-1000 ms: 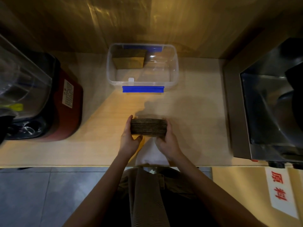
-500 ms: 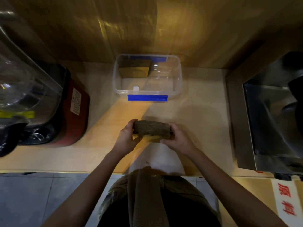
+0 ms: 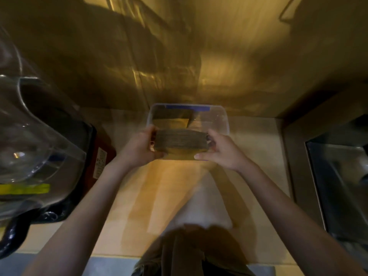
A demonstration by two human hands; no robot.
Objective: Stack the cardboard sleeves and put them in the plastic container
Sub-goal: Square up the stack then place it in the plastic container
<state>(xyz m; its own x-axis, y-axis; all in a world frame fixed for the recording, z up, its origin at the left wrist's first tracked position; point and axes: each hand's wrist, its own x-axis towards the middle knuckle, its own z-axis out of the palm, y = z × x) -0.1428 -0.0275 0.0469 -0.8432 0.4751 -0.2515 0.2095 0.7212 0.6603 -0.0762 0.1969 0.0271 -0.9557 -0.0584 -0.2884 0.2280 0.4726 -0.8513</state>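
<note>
**Two hands, one stack, at the near wall of the container**

Both hands up off the desk [image 3: 173,196], arms stretched forward. Stack of cardboard sleeves [image 3: 181,143] held level between them, edges facing the camera, in the air just in front of and partly over the near wall of the plastic container [image 3: 226,124]. Left hand [image 3: 139,148] clamped on the left end of the stack, fingers wrapped over the top, thumb underneath. Right hand [image 3: 221,150] clamped on the right end, thumb stretched along the lower front edge, fingers curled behind. Each grip pressed tight against the cardboard, none spread.

Container clear, lid off, standing at the back of the desk against the wooden wall [image 3: 219,66], blue strip along its far rim. Second pile of sleeves [image 3: 170,121] already inside, in the left half, reaching to the far wall. Right half of the container blurred by glare; contents there impossible to tell.

Left of the desk, red and black machine [image 3: 95,148] with clear dome [image 3: 29,136] and white label. Right of the desk, steel box [image 3: 338,176], well apart from the container. Whole view smeared by motion.
</note>
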